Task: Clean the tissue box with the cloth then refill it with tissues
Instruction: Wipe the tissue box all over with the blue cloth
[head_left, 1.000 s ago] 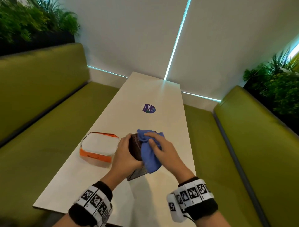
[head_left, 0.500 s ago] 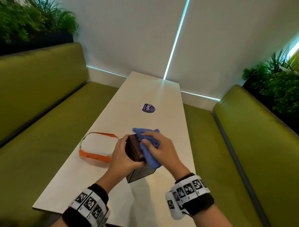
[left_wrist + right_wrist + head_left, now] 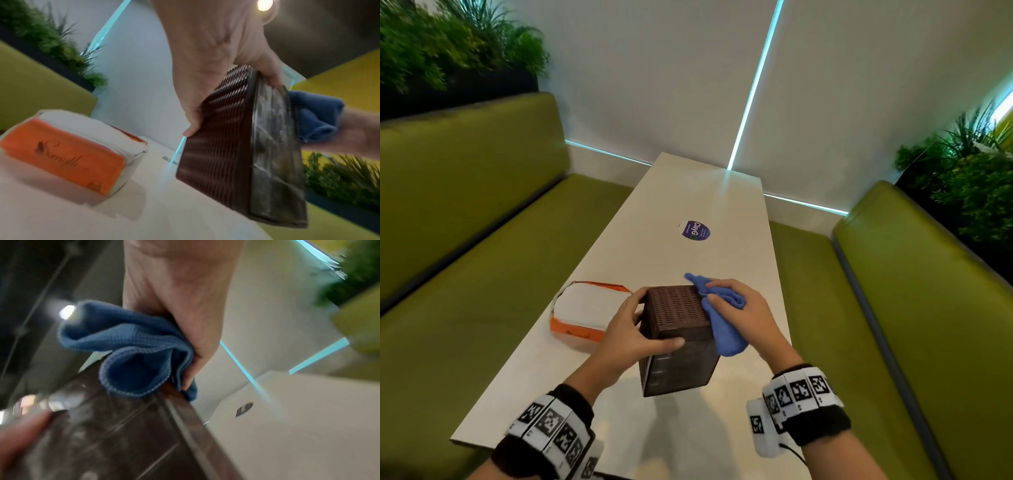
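Note:
A dark brown ribbed tissue box (image 3: 676,337) is tilted above the white table (image 3: 726,219), its perforated face turned up. My left hand (image 3: 635,330) grips the box from the left, thumb across its near edge; the left wrist view shows the same box (image 3: 242,142) held in that hand (image 3: 209,68). My right hand (image 3: 739,311) holds a bunched blue cloth (image 3: 722,322) against the box's right side. In the right wrist view the cloth (image 3: 131,350) lies folded under the fingers (image 3: 193,369) on the box's glossy face (image 3: 115,434).
An orange pack of white tissues (image 3: 585,315) lies on the table left of the box, also close in the left wrist view as the pack (image 3: 68,155). A purple round sticker (image 3: 695,230) sits farther up the table. Green benches (image 3: 465,274) flank both sides.
The box has been turned so its perforated face points up. The cloth and my right hand have shifted from the box's top to its right side.

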Tool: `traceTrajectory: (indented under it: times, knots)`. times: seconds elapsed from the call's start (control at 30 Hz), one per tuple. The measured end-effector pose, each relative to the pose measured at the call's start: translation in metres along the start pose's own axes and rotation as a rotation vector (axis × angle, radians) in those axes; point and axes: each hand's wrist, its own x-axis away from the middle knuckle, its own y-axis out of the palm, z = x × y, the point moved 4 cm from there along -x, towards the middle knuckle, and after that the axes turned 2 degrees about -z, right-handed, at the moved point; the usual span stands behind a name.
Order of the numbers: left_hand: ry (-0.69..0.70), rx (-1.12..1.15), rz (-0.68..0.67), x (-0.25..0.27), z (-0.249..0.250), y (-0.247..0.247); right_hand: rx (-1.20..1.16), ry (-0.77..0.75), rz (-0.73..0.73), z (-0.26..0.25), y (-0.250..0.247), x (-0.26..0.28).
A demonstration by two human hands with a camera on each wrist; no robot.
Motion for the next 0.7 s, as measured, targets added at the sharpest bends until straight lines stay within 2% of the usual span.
traceTrajectory:
  times: [0.1,0.2,0.33,0.43,0.53,0.6,0.7]
  knots:
    - [-0.027,0.133,-0.048,0.003,0.002,-0.003,-0.298,0.097,-0.008,0.008,-0.002,0.009]
    - [-0.046,0.255,-0.059,0.003,0.001,-0.008,-0.476,0.102,0.025,0.015,0.006,0.027]
    - [-0.024,0.463,-0.084,0.000,0.004,-0.023,-0.481,0.065,-0.004,0.027,0.020,0.054]
    - [-0.036,0.439,-0.156,0.001,0.008,-0.023,-0.475,0.073,0.021,0.018,0.026,0.060]
    - [-0.066,0.342,-0.281,0.004,0.003,-0.004,-0.481,-0.012,0.069,-0.010,0.019,0.044]
    - [-0.068,0.352,-0.283,0.005,0.002,0.006,-0.433,-0.069,0.074,-0.028,0.013,0.032]
    - [-0.032,0.425,-0.209,0.000,0.008,0.001,-0.403,-0.083,0.024,-0.026,0.012,0.035]
